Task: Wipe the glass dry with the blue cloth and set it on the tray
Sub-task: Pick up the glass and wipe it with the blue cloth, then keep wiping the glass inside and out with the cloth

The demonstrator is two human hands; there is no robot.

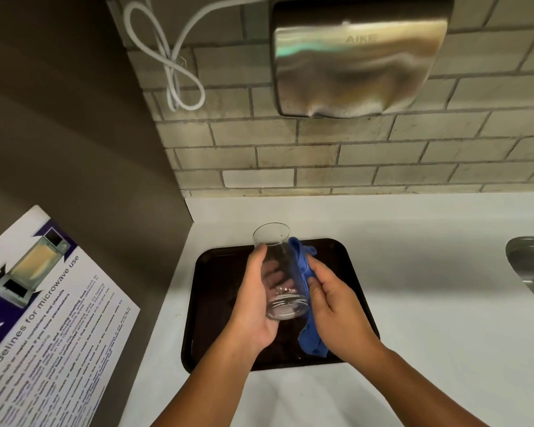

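Above the dark tray (346, 260) on the white counter (429, 303), the left hand (253, 306) gripped the tilted glass (279, 272) — rim far, base near — while the right hand (336, 306) pressed the blue cloth (304, 266) against its right side.

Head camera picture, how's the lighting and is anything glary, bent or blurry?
Head view: light is even on the white counter, with soft shadows beside the dark tray; the steel hand dryer shows smeared glare; wide-angle distortion bows the wall tiles and the poster, whose small print is blurred; the glass, blue cloth and both hands look sharp.
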